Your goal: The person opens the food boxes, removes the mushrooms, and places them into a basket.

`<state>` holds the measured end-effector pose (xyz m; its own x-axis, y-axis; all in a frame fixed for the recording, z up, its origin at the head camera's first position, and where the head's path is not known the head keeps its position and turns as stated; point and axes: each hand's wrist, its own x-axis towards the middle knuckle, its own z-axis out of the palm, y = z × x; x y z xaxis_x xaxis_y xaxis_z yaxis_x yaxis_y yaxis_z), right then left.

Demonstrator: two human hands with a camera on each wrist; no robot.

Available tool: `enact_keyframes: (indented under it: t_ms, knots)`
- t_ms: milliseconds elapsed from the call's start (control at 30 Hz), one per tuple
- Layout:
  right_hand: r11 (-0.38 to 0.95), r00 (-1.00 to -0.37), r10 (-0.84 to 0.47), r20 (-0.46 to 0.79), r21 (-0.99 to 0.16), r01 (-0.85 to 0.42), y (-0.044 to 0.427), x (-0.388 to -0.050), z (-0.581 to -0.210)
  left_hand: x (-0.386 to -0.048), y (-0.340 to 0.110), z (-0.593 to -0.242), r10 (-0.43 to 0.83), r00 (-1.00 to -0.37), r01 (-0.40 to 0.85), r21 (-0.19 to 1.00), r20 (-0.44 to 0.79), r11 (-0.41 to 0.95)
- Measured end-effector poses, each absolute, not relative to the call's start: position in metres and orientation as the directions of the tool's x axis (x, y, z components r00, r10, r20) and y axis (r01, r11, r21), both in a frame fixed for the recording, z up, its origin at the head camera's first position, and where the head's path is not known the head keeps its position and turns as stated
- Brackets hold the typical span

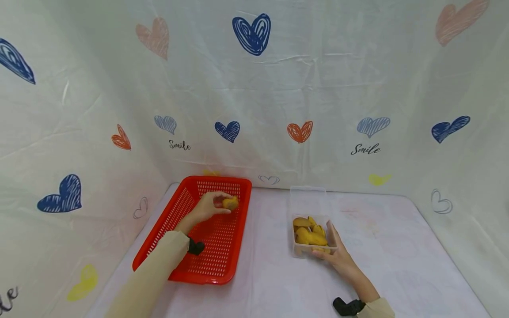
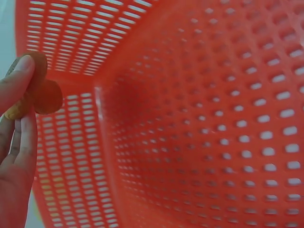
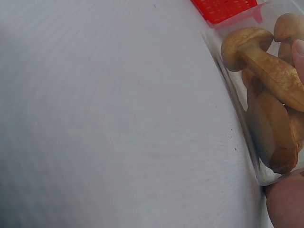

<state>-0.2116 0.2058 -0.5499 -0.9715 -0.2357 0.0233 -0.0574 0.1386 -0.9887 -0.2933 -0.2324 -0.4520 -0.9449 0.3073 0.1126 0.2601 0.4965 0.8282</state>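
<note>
My left hand (image 1: 208, 206) pinches a yellow-brown mushroom (image 1: 230, 203) between thumb and fingers, over the far part of a red plastic basket (image 1: 216, 280). In the left wrist view the mushroom (image 2: 38, 66) shows a rounded cap, and the fingers hide part of it. On the right, my right hand (image 1: 338, 256) holds a clear plastic box (image 1: 298, 252) by its near right corner. Several mushrooms (image 1: 310, 237) lie piled inside. In the right wrist view a thick-stemmed mushroom (image 3: 273, 71) rests over others, and one fingertip (image 3: 299, 47) reaches over the box's side.
The box's clear lid (image 1: 308, 198) stands open at its far side. A white cloth covers the table (image 1: 270, 282), and a white curtain (image 1: 262, 88) with printed hearts hangs behind and at the sides. The basket stands left of the box, with a gap between them.
</note>
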Motion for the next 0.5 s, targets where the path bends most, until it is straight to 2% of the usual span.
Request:
enact_keyframes:
  t_ms: [500]
  knots:
    - [0.121, -0.971, -0.237, 0.03, -0.991, -0.06, 0.206, -0.211, -0.55, -0.297, -0.239, -0.483, 0.405, -0.913, 0.309, 0.712, 0.038, 0.63]
